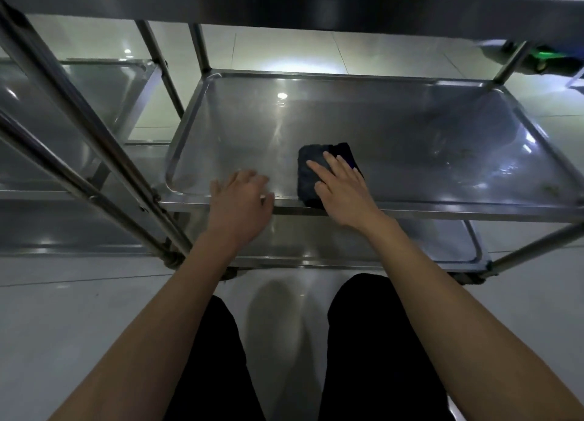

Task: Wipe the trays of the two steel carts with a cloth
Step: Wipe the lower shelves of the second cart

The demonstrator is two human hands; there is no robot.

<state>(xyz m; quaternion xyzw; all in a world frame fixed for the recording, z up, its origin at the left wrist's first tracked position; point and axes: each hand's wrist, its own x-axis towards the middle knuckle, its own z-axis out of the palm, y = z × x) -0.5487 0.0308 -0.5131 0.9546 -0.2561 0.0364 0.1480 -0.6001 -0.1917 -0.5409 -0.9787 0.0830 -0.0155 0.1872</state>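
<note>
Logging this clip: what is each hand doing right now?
Left hand: open, empty, resting on the tray front rim.
Right hand: open, flat on the cloth, no grip.

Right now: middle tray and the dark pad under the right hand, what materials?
Middle tray: looks like polished stainless steel, mirror glare and light reflections, folded rim. Dark pad: seems a folded cloth, matte, soft creased edges; fibre type unclear. Right hand presses flat on it.

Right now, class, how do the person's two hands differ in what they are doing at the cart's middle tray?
The right hand lies flat with fingers spread on the dark cloth; the left hand has no cloth under it. The right hand reaches into the tray; the left hand sits at the tray's near rim, fingers curled. Both are bare and palm down.
</note>
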